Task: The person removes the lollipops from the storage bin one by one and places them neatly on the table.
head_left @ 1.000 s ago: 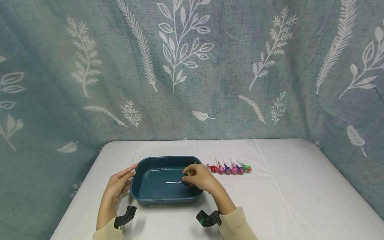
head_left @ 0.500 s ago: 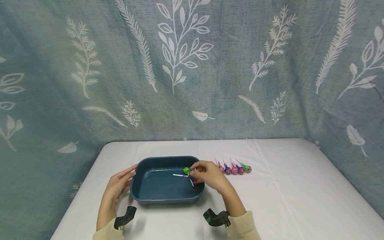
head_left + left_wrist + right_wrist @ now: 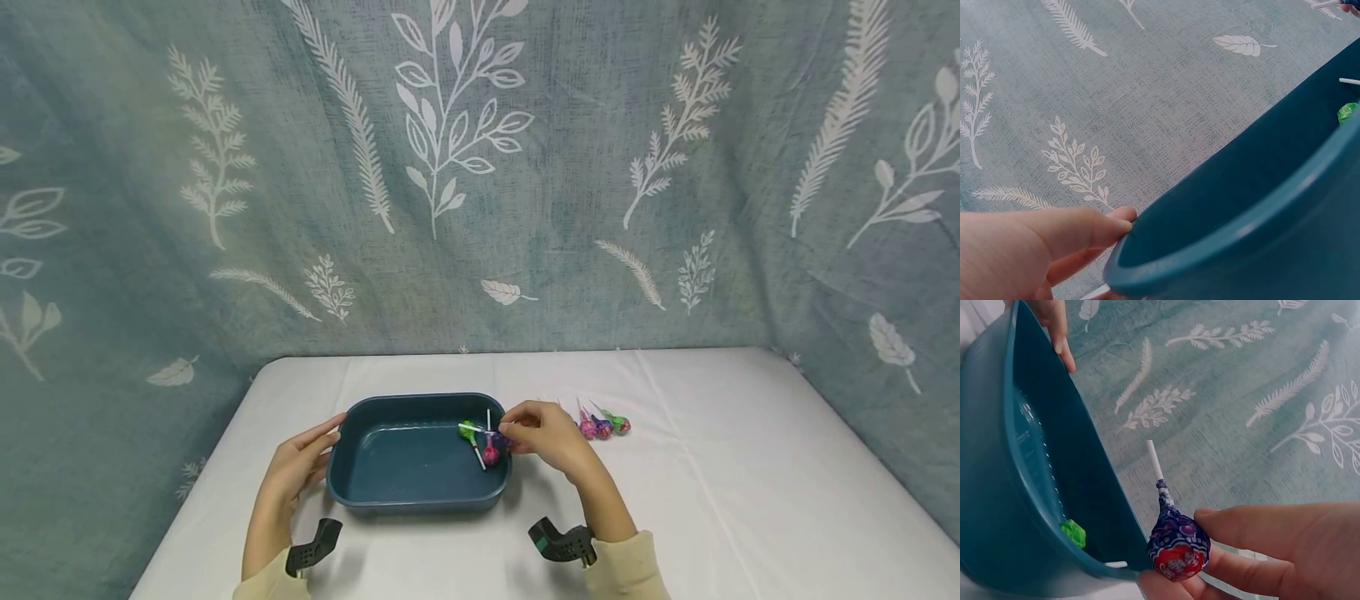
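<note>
My right hand (image 3: 551,437) pinches a purple-wrapped lollipop (image 3: 1179,540) by its round head, at the right rim of a dark teal plastic bin (image 3: 420,504). Its white stick points left, over the inside of the bin. Thumb and fingertips of my left hand (image 3: 291,465) touch the bin's left end from outside, the fingers nearly straight. Inside the bin, toward its right end, lie a green lollipop (image 3: 468,431) and a pink lollipop (image 3: 491,454). The left wrist view shows the left thumb right at the rim.
Right of the bin, several lollipops lie in a row on the white tablecloth (image 3: 720,467), among them a pink one (image 3: 587,428) and a green one (image 3: 620,425). My right hand hides the row's left end. A leaf-patterned curtain (image 3: 570,167) hangs behind the table.
My right hand has moved rightward from inside the bin to its right rim, carrying the purple lollipop, and uncovers the green and pink ones. The left hand has stayed in place.
</note>
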Action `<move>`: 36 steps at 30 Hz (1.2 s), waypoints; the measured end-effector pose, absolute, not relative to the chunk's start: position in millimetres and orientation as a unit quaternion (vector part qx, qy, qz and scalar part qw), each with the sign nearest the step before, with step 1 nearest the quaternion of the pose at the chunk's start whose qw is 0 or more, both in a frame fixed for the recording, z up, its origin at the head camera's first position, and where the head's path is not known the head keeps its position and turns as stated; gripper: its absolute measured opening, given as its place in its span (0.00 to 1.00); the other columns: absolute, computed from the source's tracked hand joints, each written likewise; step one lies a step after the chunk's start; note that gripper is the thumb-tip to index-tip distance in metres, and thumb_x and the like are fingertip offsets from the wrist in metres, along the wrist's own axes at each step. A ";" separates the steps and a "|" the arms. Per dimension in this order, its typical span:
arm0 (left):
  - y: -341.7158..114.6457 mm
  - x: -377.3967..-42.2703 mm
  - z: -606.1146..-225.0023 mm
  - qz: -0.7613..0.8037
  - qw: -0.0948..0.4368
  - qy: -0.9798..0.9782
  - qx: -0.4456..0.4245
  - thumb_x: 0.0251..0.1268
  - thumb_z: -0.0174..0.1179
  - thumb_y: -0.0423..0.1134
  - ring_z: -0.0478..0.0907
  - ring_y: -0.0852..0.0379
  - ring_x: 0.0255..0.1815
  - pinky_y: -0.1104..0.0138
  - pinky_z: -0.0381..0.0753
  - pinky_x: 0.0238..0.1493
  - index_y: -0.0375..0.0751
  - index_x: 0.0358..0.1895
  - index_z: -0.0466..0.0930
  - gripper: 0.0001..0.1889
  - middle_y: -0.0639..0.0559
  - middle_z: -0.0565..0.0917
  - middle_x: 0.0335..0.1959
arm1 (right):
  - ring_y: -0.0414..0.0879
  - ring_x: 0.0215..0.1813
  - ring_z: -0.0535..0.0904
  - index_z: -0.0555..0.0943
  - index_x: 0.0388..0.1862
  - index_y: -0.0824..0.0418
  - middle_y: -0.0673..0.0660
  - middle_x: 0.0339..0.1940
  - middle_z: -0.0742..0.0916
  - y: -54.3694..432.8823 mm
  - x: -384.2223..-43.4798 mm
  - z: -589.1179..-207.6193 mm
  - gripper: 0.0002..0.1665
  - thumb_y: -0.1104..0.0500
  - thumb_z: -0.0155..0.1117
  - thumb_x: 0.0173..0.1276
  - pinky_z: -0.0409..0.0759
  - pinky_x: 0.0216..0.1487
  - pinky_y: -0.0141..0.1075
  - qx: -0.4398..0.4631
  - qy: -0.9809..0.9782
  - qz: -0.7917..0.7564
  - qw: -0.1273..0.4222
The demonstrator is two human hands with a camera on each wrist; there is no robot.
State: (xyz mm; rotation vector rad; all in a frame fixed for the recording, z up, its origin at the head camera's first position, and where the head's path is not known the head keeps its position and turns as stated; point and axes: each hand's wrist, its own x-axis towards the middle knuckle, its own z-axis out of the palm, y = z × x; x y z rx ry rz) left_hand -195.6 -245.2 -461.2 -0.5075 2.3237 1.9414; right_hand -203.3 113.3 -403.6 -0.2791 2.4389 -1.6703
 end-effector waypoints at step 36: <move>-244.8 -196.2 -462.0 0.624 0.042 0.762 -0.170 0.68 0.58 0.47 0.76 0.45 0.60 0.67 0.80 0.46 0.47 0.67 0.73 0.26 0.41 0.68 0.69 | 0.53 0.38 0.85 0.80 0.47 0.74 0.65 0.45 0.83 182.2 -218.2 -410.5 0.18 0.58 0.61 0.70 0.82 0.44 0.44 0.044 0.812 -0.580 0.038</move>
